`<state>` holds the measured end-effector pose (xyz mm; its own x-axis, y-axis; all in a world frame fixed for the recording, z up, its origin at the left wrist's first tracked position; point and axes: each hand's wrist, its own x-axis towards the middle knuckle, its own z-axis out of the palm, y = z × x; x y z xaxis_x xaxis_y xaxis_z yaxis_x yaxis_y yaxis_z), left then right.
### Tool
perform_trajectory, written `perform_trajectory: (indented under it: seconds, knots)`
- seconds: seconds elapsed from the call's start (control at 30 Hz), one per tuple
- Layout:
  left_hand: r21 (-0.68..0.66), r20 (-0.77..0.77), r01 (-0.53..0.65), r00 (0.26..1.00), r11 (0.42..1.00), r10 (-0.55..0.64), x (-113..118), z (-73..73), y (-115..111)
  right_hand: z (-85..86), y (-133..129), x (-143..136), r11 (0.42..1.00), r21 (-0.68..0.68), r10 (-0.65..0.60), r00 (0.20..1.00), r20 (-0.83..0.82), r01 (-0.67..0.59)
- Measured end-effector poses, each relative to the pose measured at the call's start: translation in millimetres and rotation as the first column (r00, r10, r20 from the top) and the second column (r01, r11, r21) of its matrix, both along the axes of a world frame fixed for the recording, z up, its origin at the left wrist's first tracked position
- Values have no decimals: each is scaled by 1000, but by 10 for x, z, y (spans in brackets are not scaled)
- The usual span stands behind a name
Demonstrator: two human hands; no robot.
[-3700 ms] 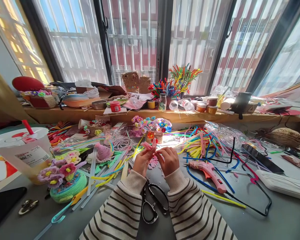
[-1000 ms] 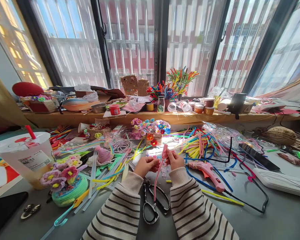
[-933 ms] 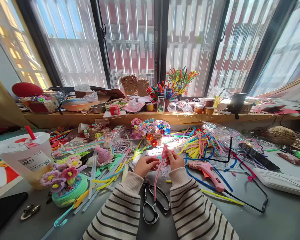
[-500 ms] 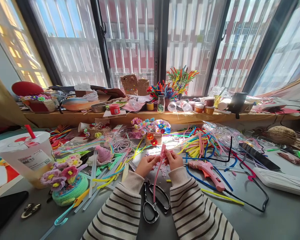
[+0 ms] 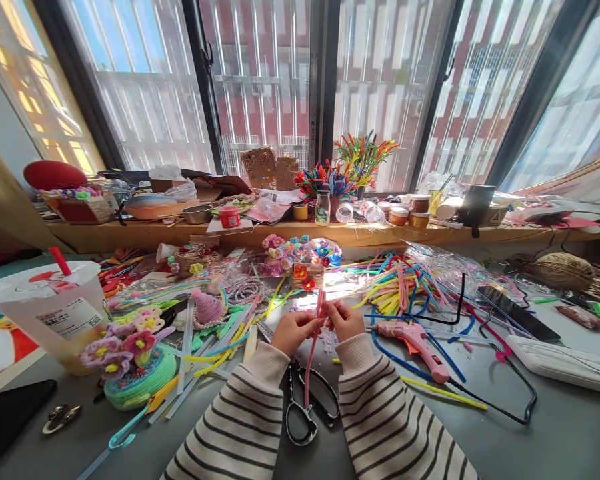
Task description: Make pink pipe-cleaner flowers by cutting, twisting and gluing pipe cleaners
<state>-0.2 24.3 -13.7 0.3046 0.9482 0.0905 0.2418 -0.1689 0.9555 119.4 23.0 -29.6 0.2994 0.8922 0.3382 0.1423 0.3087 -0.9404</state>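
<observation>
Both hands meet over the middle of the desk, pinching a pink pipe cleaner (image 5: 309, 373). My left hand (image 5: 294, 331) grips it from the left, fingers closed. My right hand (image 5: 346, 321) pinches its upper, folded part from the right. One end stands up above the fingertips, and a long tail hangs down towards me. Under that tail lie black-handled scissors (image 5: 303, 427), their blades partly hidden by my left hand and sleeve. To the right rests a pink glue gun (image 5: 417, 343). Exactly how the strand is bent between the fingertips is hidden.
A drink cup (image 5: 63, 320) and a pot of fuzzy flowers (image 5: 140, 383) stand at the left. Loose pipe cleaners (image 5: 400, 290) are heaped behind the glue gun, whose black cable (image 5: 505, 417) loops right. A phone (image 5: 520, 313) lies beyond. Jars line the sill (image 5: 280, 233).
The pink pipe cleaner's upper end has shifted slightly left and tilts less. My right hand has moved a little left, closer to my left hand. Both hands keep their hold.
</observation>
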Motion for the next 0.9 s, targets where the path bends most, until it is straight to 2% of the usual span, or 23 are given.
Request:
perform_trajectory:
  seconds: [0.17,0.33,0.47,0.6,0.77,0.9]
  knots:
    - [154,-95,-21,995,988,36,-13,-24,0,-28,22,-25,1000,-21,-2,1000,-20,1]
    - [289,-162,-27,984,957,76,-13,-29,-6,-72,45,-35,998,-66,17,998,68,-12]
    - [385,-235,-3,967,923,101,-1,-10,-26,-93,54,-12,995,-94,27,999,32,-24]
    - [424,-284,37,954,905,94,-2,-1,-35,-82,45,-3,994,-107,26,1000,-1,-26]
    - [414,-283,57,957,909,69,-11,-13,-29,-49,15,-8,985,-114,116,986,-116,-130]
    - [415,-275,39,958,909,85,2,-5,-38,-99,52,-6,978,-121,145,969,-198,-171]
